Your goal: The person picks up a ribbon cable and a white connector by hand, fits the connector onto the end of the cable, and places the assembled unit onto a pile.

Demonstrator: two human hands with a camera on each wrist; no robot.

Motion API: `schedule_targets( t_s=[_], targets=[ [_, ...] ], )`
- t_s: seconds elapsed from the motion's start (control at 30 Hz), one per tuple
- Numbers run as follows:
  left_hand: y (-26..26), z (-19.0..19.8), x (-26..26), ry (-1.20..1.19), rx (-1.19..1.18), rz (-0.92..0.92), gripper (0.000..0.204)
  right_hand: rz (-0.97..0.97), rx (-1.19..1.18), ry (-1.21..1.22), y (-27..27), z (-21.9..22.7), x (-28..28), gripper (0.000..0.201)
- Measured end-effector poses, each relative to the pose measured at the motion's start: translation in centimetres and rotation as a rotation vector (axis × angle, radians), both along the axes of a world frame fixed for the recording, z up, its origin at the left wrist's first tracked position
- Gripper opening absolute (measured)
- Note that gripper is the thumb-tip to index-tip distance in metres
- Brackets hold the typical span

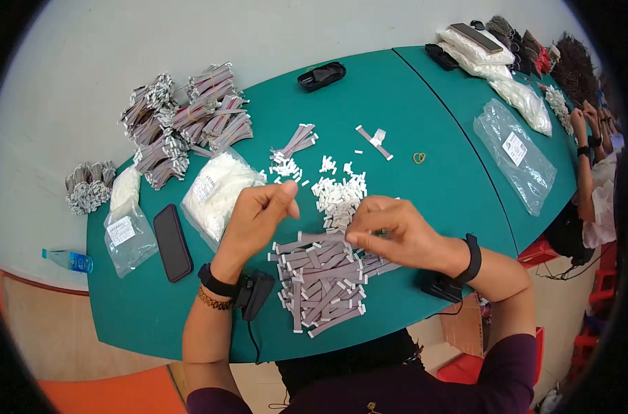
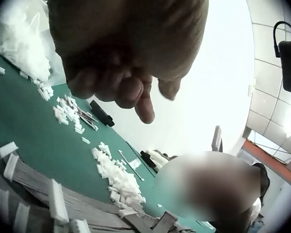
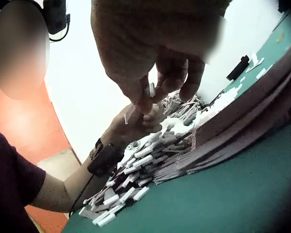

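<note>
Many ribbon cables point(image 1: 327, 279) near the connector heap point(image 1: 339, 196) look light and floppy; grip their stiffer white ends point(image 3: 143, 161). Right hand point(image 1: 405, 231) pinches one; left hand point(image 1: 254, 219) curls loosely, seemingly empty.

bag labels point(image 1: 516, 148) are too small to read, the left sleeve point(image 1: 217, 401) cut off

Left hand point(image 1: 257, 215) loose, right hand point(image 1: 405, 234) pinching

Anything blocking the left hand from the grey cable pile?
Nothing visible stands between the left hand and the cable pile. The right hand is at the pile's far right edge, off to the side, and the loose white pieces lie beyond the pile.
</note>
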State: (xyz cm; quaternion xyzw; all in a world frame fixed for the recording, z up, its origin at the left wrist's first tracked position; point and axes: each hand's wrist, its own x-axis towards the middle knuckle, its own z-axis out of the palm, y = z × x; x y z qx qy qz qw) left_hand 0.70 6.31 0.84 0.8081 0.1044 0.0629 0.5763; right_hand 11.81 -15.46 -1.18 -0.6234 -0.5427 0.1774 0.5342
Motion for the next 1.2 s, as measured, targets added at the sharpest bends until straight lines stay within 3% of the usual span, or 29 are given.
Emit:
schedule_targets(
  t_s=[0.1,0.3,0.57,0.67,0.77,0.87,0.97,1.2],
  targets=[
    [0.4,-0.9,0.2,0.002,0.032,0.005,0.032,0.017,-0.035,-0.270,-0.3,0.5,-0.9,0.007],
    [0.0,-2.0,0.5,0.022,0.014,-0.076,0.026,0.009,0.008,-0.410,0.0,-0.2,-1.7,0.010],
    [-0.8,-1.0,0.2,0.126,-0.009,-0.123,0.017,0.045,0.001,-0.407,-0.1,0.5,-0.9,0.010],
    [-0.8,0.1,-0.1,0.247,0.008,-0.306,0.010,-0.007,-0.065,-0.346,-0.3,1.3,0.6,0.009],
    [-0.2,1.0,-0.4,0.074,0.287,-0.485,0.017,0.036,-0.085,-0.326,-0.3,1.3,1.2,0.010],
    [-0.1,1.0,-0.6,0.097,0.384,-0.555,0.021,0.174,-0.090,-0.318,-0.3,1.2,1.1,0.012],
    [0.1,0.3,-0.5,0.089,0.449,-0.603,0.020,0.314,-0.100,-0.332,-0.3,1.2,0.0,0.019],
    [0.5,0.1,-0.7,0.105,0.496,-0.544,0.017,0.277,-0.078,-0.452,0.1,-0.3,-1.4,0.019]
  ],
)
